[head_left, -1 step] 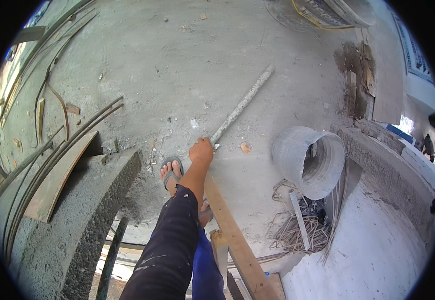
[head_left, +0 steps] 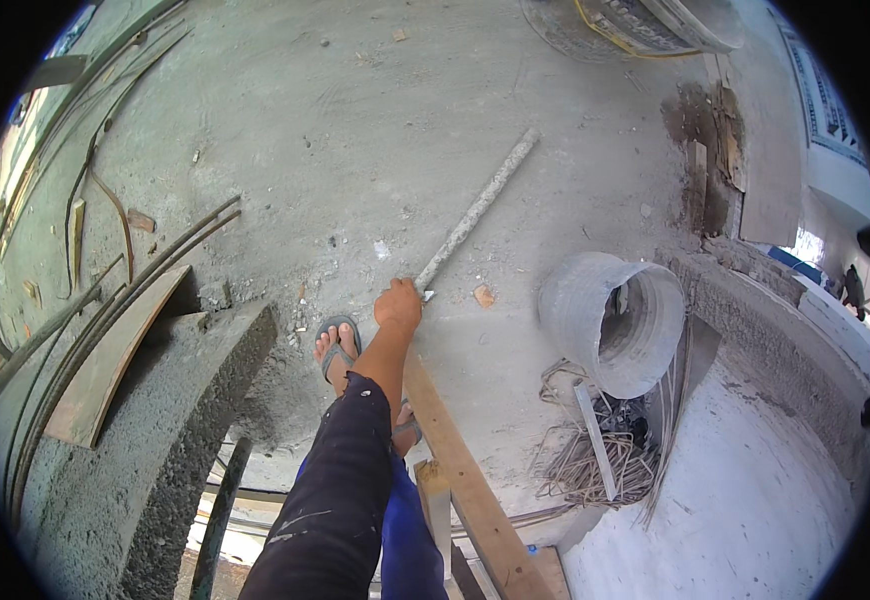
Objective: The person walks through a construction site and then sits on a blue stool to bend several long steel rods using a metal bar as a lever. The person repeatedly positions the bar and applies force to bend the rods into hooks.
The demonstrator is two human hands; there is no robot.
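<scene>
My left hand is closed around the near end of a long, straight, pale grey pole, speckled with dried mortar. From my grip the pole slants away to the far right along the concrete floor. My arm, in a dark sleeve, reaches down past my sandalled left foot. Just below the hand begins a long wooden beam, running toward the lower edge. White crumbs and a small orange-brown chunk lie near the grip. No part of my right hand shows.
Right of me a grey, plaster-coated bucket lies tipped over, beside a heap of bent metal rods. Long rebar curves over a rough concrete ledge at the left. A large tub stands at the far right.
The whole view has shifted very slightly to the left. My left hand keeps its hold on the pole, with no other visible movement.
</scene>
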